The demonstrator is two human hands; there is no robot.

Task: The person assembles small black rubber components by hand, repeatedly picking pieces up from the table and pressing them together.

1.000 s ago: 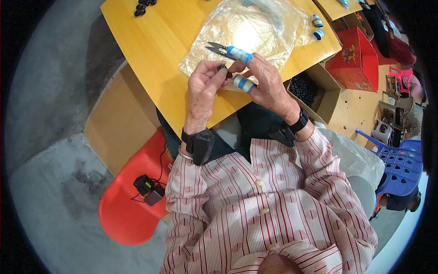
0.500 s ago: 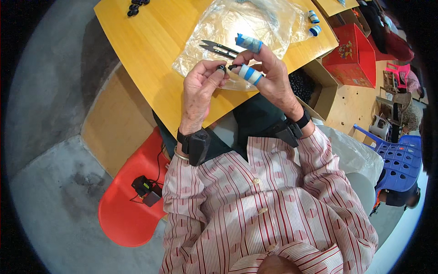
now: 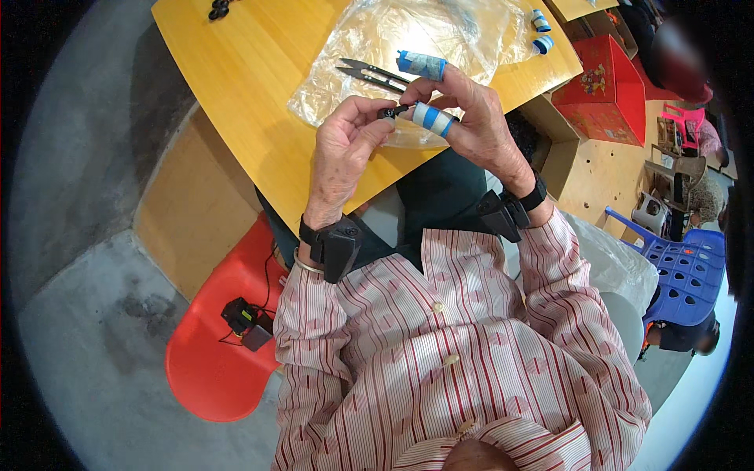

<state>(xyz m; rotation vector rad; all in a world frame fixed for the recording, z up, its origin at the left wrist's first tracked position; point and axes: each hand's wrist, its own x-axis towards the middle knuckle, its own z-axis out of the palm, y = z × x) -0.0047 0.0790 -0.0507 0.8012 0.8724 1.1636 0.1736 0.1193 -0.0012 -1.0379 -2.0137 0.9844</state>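
Note:
My left hand [image 3: 343, 149] pinches a small round black part [image 3: 386, 114] between thumb and fingers, above the near edge of the table. From the other side, my right hand [image 3: 488, 125] grips a smaller black piece [image 3: 404, 109] in its fingertips, and the two pieces touch or nearly touch. Blue and white tape wraps the thumb and index finger of my right hand. Just beyond my hands, black thread snips [image 3: 369, 72] lie with blades apart on a clear plastic bag [image 3: 330, 67].
On the yellow table [image 3: 243, 86], several black parts [image 3: 219, 9] sit far left and tape rolls [image 3: 541, 21] far right. Right of the table are an open cardboard box [image 3: 561, 129] and a red box [image 3: 601, 90]. A red chair [image 3: 208, 353] holds a black device [image 3: 239, 314].
My right hand has brought its piece leftward against or close to the round part in my left hand. The view has shifted slightly.

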